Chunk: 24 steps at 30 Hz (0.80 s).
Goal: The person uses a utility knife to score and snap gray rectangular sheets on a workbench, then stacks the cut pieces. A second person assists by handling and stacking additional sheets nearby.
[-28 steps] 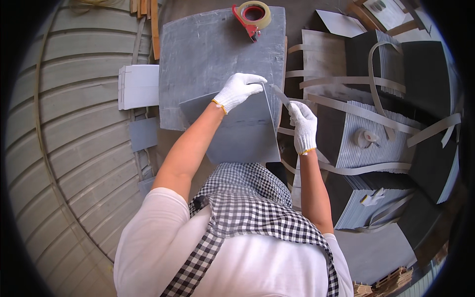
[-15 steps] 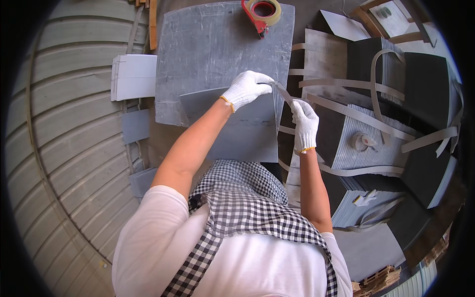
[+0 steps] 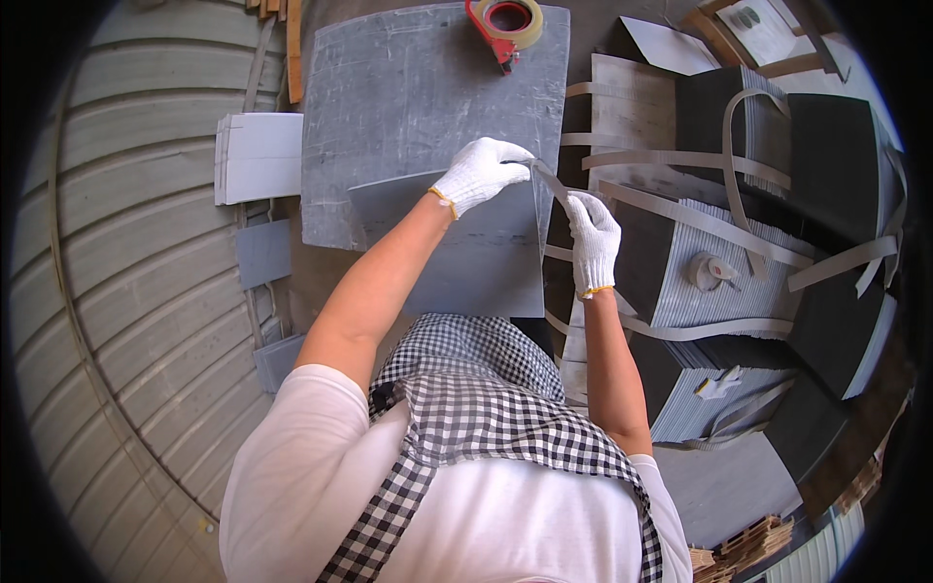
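Pinching the grey sheet [image 3: 476, 277] just below it by a corner, the left grip [image 3: 479, 177] sits beside a thin blade [image 3: 552, 183] closed in the right grip [image 3: 595, 245]; slipping off the edge, that blade might nick it.

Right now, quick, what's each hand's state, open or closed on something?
Left hand: grip closed on the grey sheet, near its upper corner.
Right hand: grip closed on a thin grey blade-like piece.

No legible txt, nos. or signs in view. Small red mark [image 3: 717, 265] on white roll [image 3: 703, 276], R side, too tiny to read; dark marks [image 3: 747, 16] on pale panel [image 3: 770, 37], top R, unclear.
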Motion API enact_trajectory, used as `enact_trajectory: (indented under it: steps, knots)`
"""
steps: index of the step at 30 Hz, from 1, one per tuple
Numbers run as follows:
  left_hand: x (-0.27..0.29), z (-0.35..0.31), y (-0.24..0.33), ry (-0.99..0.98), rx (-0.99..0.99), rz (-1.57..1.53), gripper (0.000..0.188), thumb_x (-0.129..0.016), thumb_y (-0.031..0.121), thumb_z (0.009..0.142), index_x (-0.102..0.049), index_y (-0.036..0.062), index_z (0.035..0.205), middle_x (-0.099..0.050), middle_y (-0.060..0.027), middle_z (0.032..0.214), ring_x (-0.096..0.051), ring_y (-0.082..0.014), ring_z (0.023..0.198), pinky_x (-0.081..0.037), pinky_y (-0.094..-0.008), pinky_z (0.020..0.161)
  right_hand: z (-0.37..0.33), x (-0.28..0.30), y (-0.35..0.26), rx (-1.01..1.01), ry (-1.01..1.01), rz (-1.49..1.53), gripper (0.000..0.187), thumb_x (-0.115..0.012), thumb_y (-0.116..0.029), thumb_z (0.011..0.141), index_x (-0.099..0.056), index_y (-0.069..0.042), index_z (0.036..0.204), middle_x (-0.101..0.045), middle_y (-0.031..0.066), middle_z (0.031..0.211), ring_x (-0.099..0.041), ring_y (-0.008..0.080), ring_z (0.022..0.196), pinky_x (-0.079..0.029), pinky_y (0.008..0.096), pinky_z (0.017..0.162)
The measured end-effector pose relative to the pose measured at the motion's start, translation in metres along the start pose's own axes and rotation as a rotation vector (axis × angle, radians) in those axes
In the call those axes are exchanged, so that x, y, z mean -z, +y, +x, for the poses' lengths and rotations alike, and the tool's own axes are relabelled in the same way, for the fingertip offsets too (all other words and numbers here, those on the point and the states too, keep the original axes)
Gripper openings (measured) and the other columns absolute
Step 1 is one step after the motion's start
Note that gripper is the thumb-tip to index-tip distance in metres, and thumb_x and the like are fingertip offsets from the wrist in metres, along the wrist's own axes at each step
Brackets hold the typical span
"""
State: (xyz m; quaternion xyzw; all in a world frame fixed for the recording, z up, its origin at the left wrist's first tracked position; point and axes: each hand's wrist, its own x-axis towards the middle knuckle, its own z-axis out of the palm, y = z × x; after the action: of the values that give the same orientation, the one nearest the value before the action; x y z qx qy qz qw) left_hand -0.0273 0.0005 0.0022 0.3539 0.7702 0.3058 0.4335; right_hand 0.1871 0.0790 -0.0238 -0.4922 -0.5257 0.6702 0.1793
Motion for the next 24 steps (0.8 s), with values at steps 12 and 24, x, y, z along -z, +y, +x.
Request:
enact_trajectory:
  steps: [12, 24]
  knots:
    - [-0.001, 0.000, 0.001, -0.011, 0.006, 0.014, 0.036, -0.070, 0.025, 0.082, -0.075, 0.0080, 0.113, -0.075, -0.0141, 0.106, -0.071, -0.0287, 0.099, -0.053, -0.0362, 0.090, -0.003, 0.001, -0.006, 0.038, 0.042, -0.065, 0.022, -0.070, -0.016, 0.093, -0.074, 0.001, 0.106, -0.074, 0.0045, 0.096, -0.065, 0.0110, 0.087, -0.051, 0.0259, 0.081]
    - [0.003, 0.000, -0.003, -0.018, 0.037, 0.026, 0.036, -0.071, 0.028, 0.081, -0.076, 0.0093, 0.112, -0.075, -0.0137, 0.107, -0.071, -0.0295, 0.099, -0.053, -0.0364, 0.090, -0.004, -0.001, -0.006, 0.023, 0.020, 0.012, 0.022, -0.069, -0.017, 0.095, -0.074, 0.000, 0.107, -0.072, 0.0013, 0.094, -0.062, 0.0079, 0.083, -0.049, 0.0237, 0.075]
